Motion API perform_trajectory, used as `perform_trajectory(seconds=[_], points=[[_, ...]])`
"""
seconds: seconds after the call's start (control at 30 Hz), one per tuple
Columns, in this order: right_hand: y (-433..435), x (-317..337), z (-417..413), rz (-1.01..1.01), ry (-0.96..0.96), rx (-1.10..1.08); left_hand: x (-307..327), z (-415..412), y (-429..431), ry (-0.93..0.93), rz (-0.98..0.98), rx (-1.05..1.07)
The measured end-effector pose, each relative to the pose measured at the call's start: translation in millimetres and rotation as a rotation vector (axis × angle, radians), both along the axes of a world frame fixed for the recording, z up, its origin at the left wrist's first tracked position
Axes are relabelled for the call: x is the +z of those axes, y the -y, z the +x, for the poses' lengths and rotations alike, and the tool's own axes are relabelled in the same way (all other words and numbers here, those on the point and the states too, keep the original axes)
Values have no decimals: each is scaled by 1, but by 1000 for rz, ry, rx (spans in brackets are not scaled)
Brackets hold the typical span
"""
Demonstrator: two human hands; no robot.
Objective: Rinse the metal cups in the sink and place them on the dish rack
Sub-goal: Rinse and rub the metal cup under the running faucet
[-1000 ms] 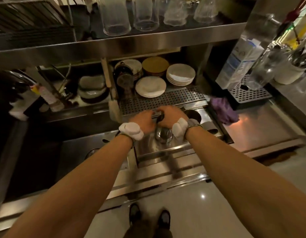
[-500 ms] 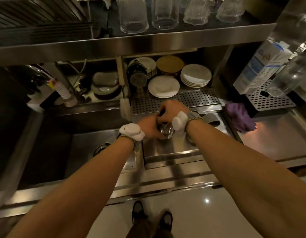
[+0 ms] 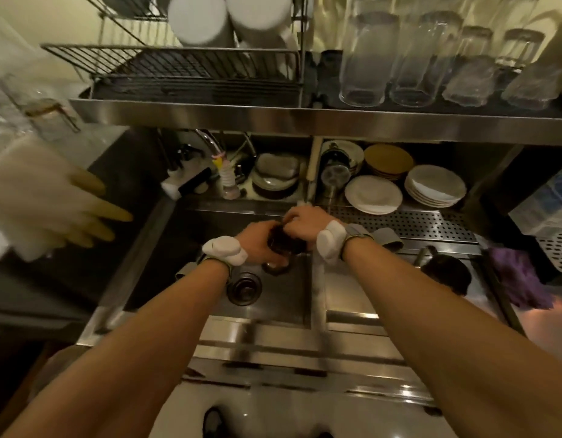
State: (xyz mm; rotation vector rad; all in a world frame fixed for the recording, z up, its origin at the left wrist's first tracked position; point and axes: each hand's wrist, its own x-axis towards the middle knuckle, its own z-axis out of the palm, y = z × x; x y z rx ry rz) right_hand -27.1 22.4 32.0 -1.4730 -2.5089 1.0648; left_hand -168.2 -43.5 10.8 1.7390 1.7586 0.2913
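A stainless-steel kitchen station is seen from above, with a long steel shelf [image 3: 305,120] across the top and a sink [image 3: 210,298] set into the counter below it. At the far left, pale rubber gloves [image 3: 49,203] with yellowish fingertips are draped at the edge of the view, blurred. Above the shelf on the left, a wire dish rack [image 3: 178,69] is seen, with 2 white round dishes [image 3: 226,18] standing in it. Under the shelf, a curved tap [image 3: 210,143] is seen behind the sink, and the drain [image 3: 244,287] lies in the sink floor.

Over the sink, near its right wall, a dark metal cup [image 3: 286,240] is held between both hands. The left hand [image 3: 257,241] is wrapped around the cup's left side with fingers curled against it; the right hand [image 3: 305,221] is closed over its top and right side. Each wrist is banded with a white padded device. Just below the cup, a 2nd round metal object [image 3: 275,267] rests on the sink floor; what it is cannot be told.

To the right, white plates [image 3: 436,184] and brown plates [image 3: 388,161] are stacked behind a perforated drain tray [image 3: 431,222]. On the shelf above, 4 clear glasses [image 3: 365,58] are stood upside down. At the far right, a purple cloth [image 3: 522,276] is laid on the counter.
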Motion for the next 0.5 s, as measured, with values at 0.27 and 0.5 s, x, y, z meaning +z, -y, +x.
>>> perform_trajectory(seconds=[0.27, 0.5], points=[[-2, -24, -76, 2, 275, 106, -11, -104, 7, 99, -69, -38], [1, -52, -126, -272, 283, -25, -39, -160, -5, -13, -160, -104]])
